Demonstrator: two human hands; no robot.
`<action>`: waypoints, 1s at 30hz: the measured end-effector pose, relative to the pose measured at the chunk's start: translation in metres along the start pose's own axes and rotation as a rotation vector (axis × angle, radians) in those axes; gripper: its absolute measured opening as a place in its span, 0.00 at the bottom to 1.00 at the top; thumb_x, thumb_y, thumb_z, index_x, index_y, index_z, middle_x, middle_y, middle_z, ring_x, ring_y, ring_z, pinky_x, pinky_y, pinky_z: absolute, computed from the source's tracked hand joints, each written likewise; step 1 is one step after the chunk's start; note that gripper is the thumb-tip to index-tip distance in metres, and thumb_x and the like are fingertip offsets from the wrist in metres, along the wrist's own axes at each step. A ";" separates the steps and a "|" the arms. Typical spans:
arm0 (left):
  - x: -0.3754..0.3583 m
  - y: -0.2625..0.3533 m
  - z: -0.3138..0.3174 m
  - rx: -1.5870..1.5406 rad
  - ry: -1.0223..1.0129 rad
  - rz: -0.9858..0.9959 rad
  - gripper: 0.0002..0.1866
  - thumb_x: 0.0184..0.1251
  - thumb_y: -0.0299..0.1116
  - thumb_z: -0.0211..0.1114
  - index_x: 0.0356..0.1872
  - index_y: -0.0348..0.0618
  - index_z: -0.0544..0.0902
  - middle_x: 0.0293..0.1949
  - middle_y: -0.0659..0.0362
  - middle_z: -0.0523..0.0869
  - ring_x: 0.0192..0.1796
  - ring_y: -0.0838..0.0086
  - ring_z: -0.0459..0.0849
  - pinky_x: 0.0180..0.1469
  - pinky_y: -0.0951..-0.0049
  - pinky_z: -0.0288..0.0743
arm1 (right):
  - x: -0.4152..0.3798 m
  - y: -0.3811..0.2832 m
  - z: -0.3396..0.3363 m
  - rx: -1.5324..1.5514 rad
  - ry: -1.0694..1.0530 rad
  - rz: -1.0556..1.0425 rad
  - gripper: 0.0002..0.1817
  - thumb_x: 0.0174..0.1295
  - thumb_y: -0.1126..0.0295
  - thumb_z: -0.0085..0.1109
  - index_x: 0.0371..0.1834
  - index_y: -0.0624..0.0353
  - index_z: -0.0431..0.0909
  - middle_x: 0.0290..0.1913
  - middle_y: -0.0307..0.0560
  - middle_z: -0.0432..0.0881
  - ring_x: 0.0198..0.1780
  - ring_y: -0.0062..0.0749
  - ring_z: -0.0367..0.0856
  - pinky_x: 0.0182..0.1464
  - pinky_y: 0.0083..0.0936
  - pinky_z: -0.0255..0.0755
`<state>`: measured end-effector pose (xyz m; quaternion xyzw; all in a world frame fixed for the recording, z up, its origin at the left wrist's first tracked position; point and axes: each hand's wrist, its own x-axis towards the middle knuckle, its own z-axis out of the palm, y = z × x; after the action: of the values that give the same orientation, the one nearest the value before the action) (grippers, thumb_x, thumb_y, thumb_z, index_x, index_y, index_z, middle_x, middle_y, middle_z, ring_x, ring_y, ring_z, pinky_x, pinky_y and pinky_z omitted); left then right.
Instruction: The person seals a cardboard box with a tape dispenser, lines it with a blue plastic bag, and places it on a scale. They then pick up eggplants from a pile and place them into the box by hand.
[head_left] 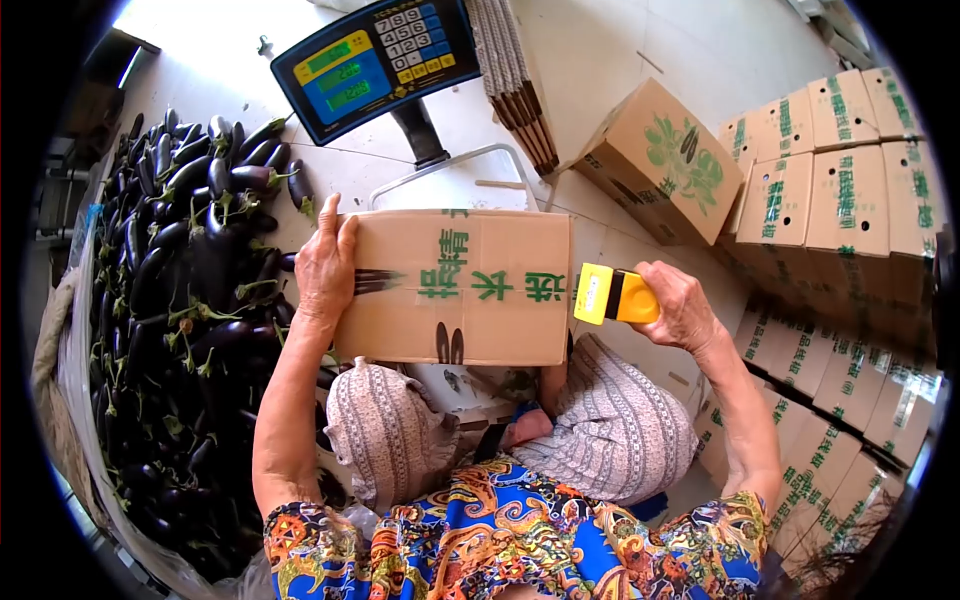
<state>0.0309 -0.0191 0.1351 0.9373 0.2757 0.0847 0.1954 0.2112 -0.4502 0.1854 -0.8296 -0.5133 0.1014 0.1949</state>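
Observation:
A closed brown cardboard box with green characters lies in front of me on a scale platform. My left hand rests flat on the box's left end, fingers spread over the top. My right hand grips a yellow tape dispenser held against the box's right edge. Clear tape runs along the box's middle seam.
A big heap of dark eggplants fills the left side. The scale's blue display head stands behind the box. Flat cartons lean at the back, an open box sits beside them, and stacked sealed boxes line the right.

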 end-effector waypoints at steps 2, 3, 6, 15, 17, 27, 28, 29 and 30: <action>0.000 0.000 -0.001 -0.053 0.009 0.009 0.26 0.79 0.47 0.52 0.72 0.49 0.67 0.38 0.48 0.88 0.40 0.48 0.87 0.43 0.54 0.80 | -0.002 0.011 0.027 0.075 0.009 -0.007 0.31 0.45 0.66 0.76 0.51 0.62 0.69 0.34 0.54 0.78 0.36 0.52 0.83 0.40 0.39 0.80; 0.000 -0.001 0.000 -0.074 0.019 0.013 0.27 0.79 0.47 0.52 0.73 0.48 0.67 0.38 0.47 0.88 0.40 0.48 0.87 0.43 0.54 0.80 | -0.004 0.017 0.045 0.127 0.014 0.002 0.32 0.46 0.67 0.76 0.52 0.62 0.68 0.35 0.55 0.78 0.36 0.53 0.83 0.39 0.39 0.80; 0.002 0.004 -0.003 -0.137 0.038 -0.074 0.27 0.79 0.48 0.52 0.72 0.46 0.68 0.35 0.44 0.87 0.38 0.48 0.87 0.42 0.56 0.79 | -0.005 0.015 0.081 0.241 0.068 0.005 0.31 0.49 0.67 0.75 0.51 0.62 0.66 0.35 0.56 0.76 0.36 0.54 0.82 0.36 0.40 0.80; 0.006 0.001 -0.004 -0.160 -0.007 -0.013 0.26 0.80 0.52 0.48 0.68 0.45 0.72 0.39 0.45 0.88 0.42 0.54 0.88 0.47 0.61 0.80 | -0.017 0.022 0.119 0.337 0.207 -0.055 0.33 0.46 0.67 0.77 0.51 0.60 0.64 0.34 0.54 0.74 0.34 0.51 0.81 0.36 0.37 0.80; 0.007 0.002 -0.005 -0.177 -0.003 -0.019 0.26 0.80 0.52 0.48 0.67 0.46 0.73 0.39 0.45 0.88 0.43 0.55 0.88 0.48 0.62 0.79 | -0.022 0.031 0.123 0.325 0.246 -0.057 0.33 0.46 0.69 0.76 0.52 0.58 0.64 0.36 0.54 0.75 0.35 0.51 0.81 0.37 0.36 0.80; 0.007 0.000 -0.004 -0.240 -0.023 -0.071 0.30 0.79 0.57 0.48 0.68 0.45 0.74 0.41 0.47 0.88 0.45 0.59 0.88 0.50 0.64 0.79 | -0.111 0.083 0.153 0.012 0.017 0.254 0.31 0.43 0.68 0.76 0.49 0.60 0.68 0.39 0.55 0.76 0.40 0.54 0.82 0.43 0.41 0.80; 0.007 0.002 -0.005 -0.241 -0.033 -0.077 0.31 0.79 0.58 0.48 0.67 0.45 0.74 0.41 0.47 0.88 0.45 0.59 0.88 0.51 0.64 0.80 | -0.104 0.071 0.146 -0.014 -0.024 0.301 0.31 0.42 0.69 0.76 0.49 0.61 0.69 0.40 0.56 0.77 0.40 0.55 0.82 0.44 0.41 0.80; 0.007 0.001 -0.005 -0.235 -0.041 -0.078 0.31 0.79 0.59 0.47 0.67 0.45 0.75 0.43 0.47 0.88 0.46 0.59 0.88 0.51 0.64 0.79 | -0.091 0.059 0.145 -0.097 -0.095 0.345 0.32 0.39 0.70 0.75 0.49 0.61 0.69 0.41 0.56 0.78 0.42 0.53 0.83 0.46 0.43 0.80; 0.008 0.000 -0.004 -0.236 -0.033 -0.078 0.31 0.79 0.59 0.47 0.67 0.45 0.75 0.43 0.47 0.88 0.46 0.59 0.88 0.51 0.64 0.79 | -0.076 0.044 0.149 -0.160 -0.165 0.412 0.33 0.36 0.71 0.76 0.49 0.60 0.70 0.42 0.54 0.79 0.41 0.49 0.84 0.45 0.42 0.80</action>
<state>0.0362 -0.0132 0.1386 0.8976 0.2970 0.0933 0.3120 0.1577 -0.5031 0.0294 -0.9185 -0.3539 0.1655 0.0612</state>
